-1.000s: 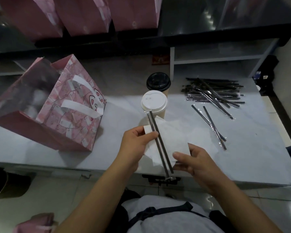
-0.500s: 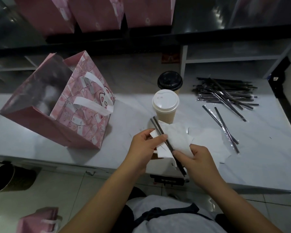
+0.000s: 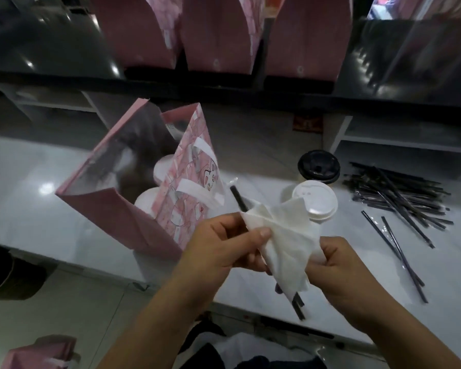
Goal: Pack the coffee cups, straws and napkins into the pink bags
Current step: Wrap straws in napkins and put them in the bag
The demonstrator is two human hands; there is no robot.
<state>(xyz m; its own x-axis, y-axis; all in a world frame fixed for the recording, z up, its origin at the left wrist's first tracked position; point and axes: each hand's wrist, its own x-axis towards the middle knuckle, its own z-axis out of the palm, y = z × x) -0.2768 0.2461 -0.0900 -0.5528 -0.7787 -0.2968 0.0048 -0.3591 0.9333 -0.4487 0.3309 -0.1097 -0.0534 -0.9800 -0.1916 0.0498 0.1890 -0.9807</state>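
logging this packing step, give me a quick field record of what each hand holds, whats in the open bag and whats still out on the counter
left hand: left hand pinches the napkin near its top
right hand: right hand grips the napkin's lower edge
wrapped inside: black straws, ends poking out both sides
open pink bag: two white-lidded cups inside
counter: white-lidded cup, black-lidded cup, straw pile
back shelf: more pink bags
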